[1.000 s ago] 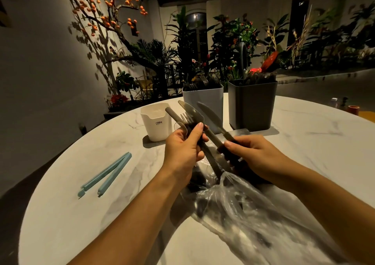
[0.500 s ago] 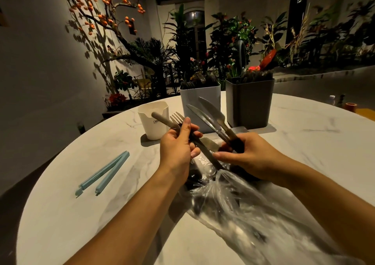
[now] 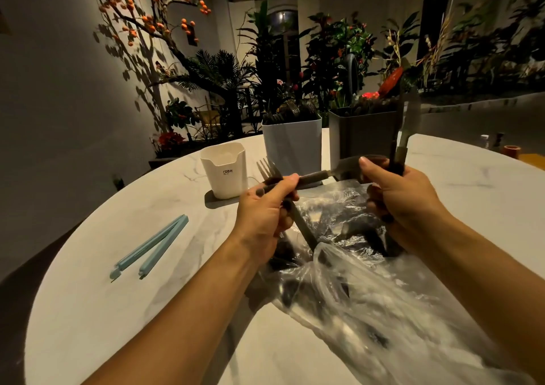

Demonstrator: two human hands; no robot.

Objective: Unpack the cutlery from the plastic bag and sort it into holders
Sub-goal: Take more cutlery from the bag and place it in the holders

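My left hand (image 3: 265, 207) grips a fork (image 3: 267, 168), tines up and away, together with a second dark-handled piece (image 3: 318, 176) that lies sideways to the right. My right hand (image 3: 404, 199) holds knives (image 3: 408, 128) upright by their dark handles; its thumb touches the head of the sideways piece. A clear plastic bag (image 3: 368, 296) lies under both hands with more dark cutlery inside. Behind stand three holders: a white one (image 3: 225, 175), a light grey one (image 3: 292, 143) and a dark grey one (image 3: 362, 137), the latter two with cutlery in them.
A light blue bag clip (image 3: 150, 249) lies open on the round marble table (image 3: 118, 311) to the left. Small jars (image 3: 498, 143) sit at the far right edge. Plants and a wall stand behind the table.
My right hand has swung the knives from a leftward slant to upright and moved right. My left hand's second piece now lies sideways toward the right hand. The camera tipped down a little.
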